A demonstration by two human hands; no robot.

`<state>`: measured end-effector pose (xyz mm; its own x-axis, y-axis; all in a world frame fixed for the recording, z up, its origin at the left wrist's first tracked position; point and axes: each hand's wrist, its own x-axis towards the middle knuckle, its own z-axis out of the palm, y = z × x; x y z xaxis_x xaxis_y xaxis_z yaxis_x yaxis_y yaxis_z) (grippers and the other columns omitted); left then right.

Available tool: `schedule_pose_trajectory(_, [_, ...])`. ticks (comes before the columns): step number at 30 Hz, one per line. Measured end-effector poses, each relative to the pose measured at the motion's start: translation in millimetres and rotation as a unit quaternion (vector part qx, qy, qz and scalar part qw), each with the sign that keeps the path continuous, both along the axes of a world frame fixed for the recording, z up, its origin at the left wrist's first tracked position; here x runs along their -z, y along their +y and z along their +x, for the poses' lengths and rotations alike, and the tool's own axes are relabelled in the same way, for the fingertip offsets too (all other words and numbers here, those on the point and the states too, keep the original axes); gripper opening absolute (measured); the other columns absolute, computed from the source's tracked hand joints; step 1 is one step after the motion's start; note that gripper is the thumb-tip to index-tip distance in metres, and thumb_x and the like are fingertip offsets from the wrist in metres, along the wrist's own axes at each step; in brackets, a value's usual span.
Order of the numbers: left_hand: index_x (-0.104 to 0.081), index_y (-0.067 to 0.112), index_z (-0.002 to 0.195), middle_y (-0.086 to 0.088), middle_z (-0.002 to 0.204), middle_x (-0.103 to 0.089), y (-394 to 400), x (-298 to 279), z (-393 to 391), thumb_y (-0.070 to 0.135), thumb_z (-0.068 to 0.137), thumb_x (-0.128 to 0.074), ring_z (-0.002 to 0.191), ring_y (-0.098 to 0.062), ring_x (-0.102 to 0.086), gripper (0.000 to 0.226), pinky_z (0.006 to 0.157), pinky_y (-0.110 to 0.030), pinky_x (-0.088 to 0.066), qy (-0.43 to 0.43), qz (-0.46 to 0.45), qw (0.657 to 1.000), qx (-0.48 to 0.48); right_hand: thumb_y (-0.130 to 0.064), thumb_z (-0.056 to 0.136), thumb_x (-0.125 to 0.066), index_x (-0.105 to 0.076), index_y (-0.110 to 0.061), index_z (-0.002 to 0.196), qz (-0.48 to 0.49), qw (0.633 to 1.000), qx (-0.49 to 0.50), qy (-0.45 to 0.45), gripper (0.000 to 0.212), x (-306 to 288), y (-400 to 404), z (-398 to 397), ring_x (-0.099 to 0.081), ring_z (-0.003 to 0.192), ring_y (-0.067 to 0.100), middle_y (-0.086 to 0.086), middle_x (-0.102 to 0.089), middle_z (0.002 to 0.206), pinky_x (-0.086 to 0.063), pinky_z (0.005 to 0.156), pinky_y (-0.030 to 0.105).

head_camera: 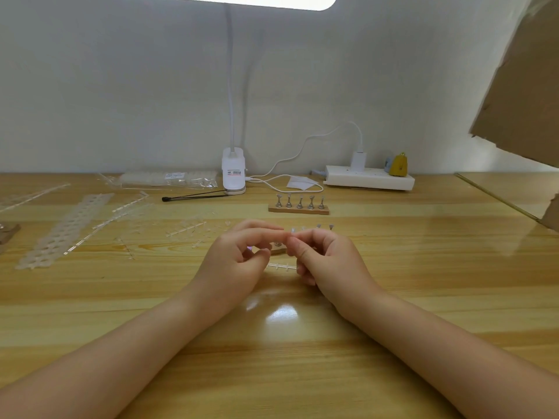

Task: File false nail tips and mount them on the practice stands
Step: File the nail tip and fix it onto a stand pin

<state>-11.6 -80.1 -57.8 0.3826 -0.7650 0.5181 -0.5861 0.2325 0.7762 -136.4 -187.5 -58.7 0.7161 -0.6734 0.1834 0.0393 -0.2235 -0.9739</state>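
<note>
Both hands' fingers (pixel 281 234) pinch a clear nail tip (pixel 292 234) above the near stand (pixel 278 247); a slip could flick it away

The table (pixel 393 297) is yellow-tan wood with darker grain stripes. The wall (pixel 121 86) is plain pale grey-white. The lamp (pixel 233 173), its cable (pixel 302 146) and the power strip (pixel 370 177) are white. The stand (pixel 298 209) has a light wooden base and silver pegs. The stick (pixel 193 196) is black; the cardboard (pixel 526 95) brown.
</note>
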Motion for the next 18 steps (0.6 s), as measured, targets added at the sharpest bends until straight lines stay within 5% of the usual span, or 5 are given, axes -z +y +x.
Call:
schedule_pose_trajectory(7, [-0.06, 0.039, 0.113, 0.017, 0.102, -0.065, -1, 3, 1, 0.005, 0.091, -0.059, 0.089, -0.003, -0.06, 0.04, 0.07, -0.014, -0.047, -0.012, 0.0, 0.999, -0.047, -0.018, 0.091, -0.064, -0.071, -0.016, 0.084, 0.016, 1.0, -0.024, 0.003, 0.011, 0, -2, 0, -0.051, 0.055, 0.008, 0.006, -0.062, 0.073, -0.038, 0.05, 0.018])
schedule_pose_trajectory(18, [-0.071, 0.03, 0.098, 0.014, 0.093, -0.069, 2, -3, 2, 0.023, 0.086, -0.063, 0.084, -0.005, -0.063, 0.015, 0.074, -0.028, -0.05, 0.001, 0.017, 1.0, 0.01, -0.012, 0.093, -0.055, -0.069, -0.013, 0.076, 0.097, 0.982, -0.156, 0.034, 0.022, -13, -8, -4, -0.046, 0.051, 0.008, -0.002, -0.056, 0.062, -0.031, 0.041, 0.015])
